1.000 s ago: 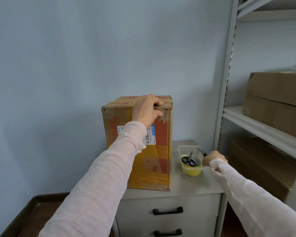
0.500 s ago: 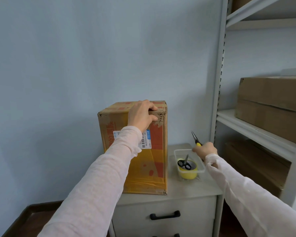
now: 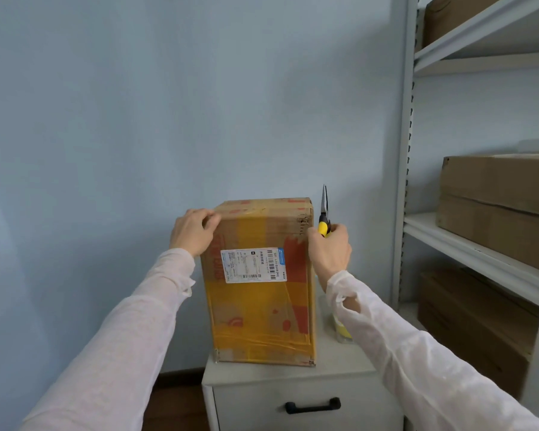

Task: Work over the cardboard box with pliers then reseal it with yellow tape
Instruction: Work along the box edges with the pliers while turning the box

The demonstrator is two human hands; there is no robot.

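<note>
I see open air above and left of the tall tape-wrapped cardboard box (image 3: 262,290), but right of it my right hand (image 3: 329,248) sits in a narrow gap, hemmed by the grey metal shelf post (image 3: 402,213) and, lower down, the clear plastic tub (image 3: 343,339) on the tabletop (image 3: 262,373).

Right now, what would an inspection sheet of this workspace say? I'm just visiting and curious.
Surface: pale cabinet top, box standing on it.
Job's things: cardboard box upright, yellowish tape across its front; pliers pointing up by its top right corner; yellow tape roll in a clear tub, mostly hidden.
Clutter: nothing seen.
Hands: left hand grips the box's top left corner; right hand grips the pliers' yellow handles.
Cables: nothing seen.
Surroundings: blue wall; metal shelving at right holding brown boxes.
</note>
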